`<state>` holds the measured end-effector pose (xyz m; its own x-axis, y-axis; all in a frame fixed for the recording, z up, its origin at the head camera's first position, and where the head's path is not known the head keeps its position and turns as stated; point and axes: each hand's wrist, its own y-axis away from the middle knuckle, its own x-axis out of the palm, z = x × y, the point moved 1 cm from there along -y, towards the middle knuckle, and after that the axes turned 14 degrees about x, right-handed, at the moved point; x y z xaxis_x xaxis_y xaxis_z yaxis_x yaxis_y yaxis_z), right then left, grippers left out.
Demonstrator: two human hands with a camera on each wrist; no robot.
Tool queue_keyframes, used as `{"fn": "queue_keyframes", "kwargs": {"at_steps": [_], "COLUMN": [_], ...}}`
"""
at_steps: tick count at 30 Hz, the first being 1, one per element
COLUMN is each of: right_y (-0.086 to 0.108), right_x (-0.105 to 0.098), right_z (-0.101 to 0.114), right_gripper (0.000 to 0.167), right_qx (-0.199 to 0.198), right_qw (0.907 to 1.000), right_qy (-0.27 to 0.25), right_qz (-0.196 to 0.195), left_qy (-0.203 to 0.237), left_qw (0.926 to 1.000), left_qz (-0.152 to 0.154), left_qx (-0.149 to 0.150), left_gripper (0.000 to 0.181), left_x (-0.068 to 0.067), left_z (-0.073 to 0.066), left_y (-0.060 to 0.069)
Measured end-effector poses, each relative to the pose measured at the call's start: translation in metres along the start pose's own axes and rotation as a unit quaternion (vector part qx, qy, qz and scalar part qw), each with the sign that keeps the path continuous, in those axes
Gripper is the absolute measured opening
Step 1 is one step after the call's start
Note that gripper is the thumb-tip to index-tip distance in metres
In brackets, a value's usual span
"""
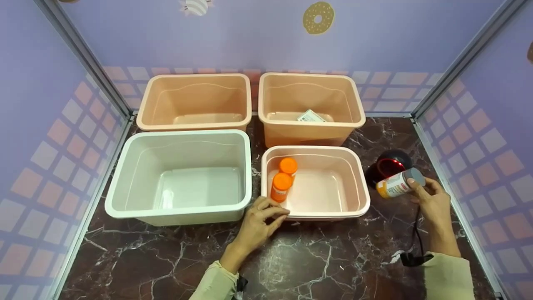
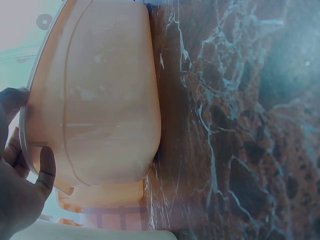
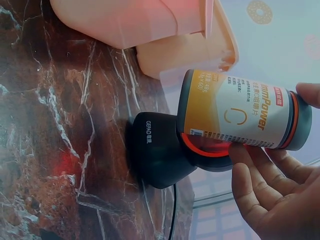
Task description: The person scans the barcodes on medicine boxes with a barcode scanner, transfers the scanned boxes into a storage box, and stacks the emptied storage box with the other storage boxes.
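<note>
My right hand [image 1: 433, 202] holds a vitamin C tablet bottle [image 3: 235, 110] by its grey cap end, thumb on the cap and fingers under the side. The bottle [image 1: 393, 185] lies tilted in the air before a black barcode scanner [image 3: 162, 150] that glows red. Its barcode edge faces the scanner's lit ring. At the front left corner of the small pink bin [image 1: 316, 214], my left hand [image 1: 259, 221] pinches the rim, thumb outside the wall. Two orange-capped bottles [image 1: 282, 187] stand inside that bin, against its left side.
A pale green bin [image 1: 179, 212] stands left of the pink one. Behind are two peach bins, the left one [image 1: 193, 125] and the right one [image 1: 312, 133], which contains a small white box [image 1: 310, 116]. The scanner's cable [image 1: 416, 227] runs toward the front. Walls enclose the marbled table.
</note>
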<state>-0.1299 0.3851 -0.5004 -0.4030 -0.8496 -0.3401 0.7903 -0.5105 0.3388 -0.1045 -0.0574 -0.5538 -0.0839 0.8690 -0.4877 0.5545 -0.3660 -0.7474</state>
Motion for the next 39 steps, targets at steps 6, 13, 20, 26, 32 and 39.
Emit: {"fn": "queue_keyframes", "kwargs": {"at_steps": [6,13,20,26,32,39], "right_y": [0.0,0.0,-0.002,-0.001,0.0,0.003], "right_x": [0.001,0.004,0.007,0.008,0.009,0.01], "right_z": [-0.003,-0.006,-0.009,-0.012,-0.014,-0.02], "right_gripper": [0.025,0.031,0.033,0.035,0.037,0.039], "right_qx": [0.013,0.041,0.061,0.058,0.057,0.058], "right_qw": [0.9995,0.9956,0.9904,0.9882,0.9893,0.9922], "right_qy": [-0.028,-0.084,-0.124,-0.141,-0.134,-0.109], "right_qz": [0.004,0.005,0.01,0.013,0.017,0.018], "left_qy": [-0.001,0.001,-0.002,-0.002,0.004,0.005], "left_qw": [1.0,1.0,0.9999,0.9997,0.9996,0.9996], "left_qz": [0.0,0.002,0.006,0.015,0.018,0.018], "left_qx": [0.0,-0.004,-0.008,-0.019,-0.023,-0.021], "left_gripper": [0.012,0.011,0.012,0.011,0.01,0.01], "left_x": [0.0,0.0,0.0,-0.001,-0.001,-0.001], "left_z": [0.0,0.0,0.0,-0.001,-0.001,-0.001], "left_y": [0.0,0.001,0.0,-0.001,0.0,-0.001]}}
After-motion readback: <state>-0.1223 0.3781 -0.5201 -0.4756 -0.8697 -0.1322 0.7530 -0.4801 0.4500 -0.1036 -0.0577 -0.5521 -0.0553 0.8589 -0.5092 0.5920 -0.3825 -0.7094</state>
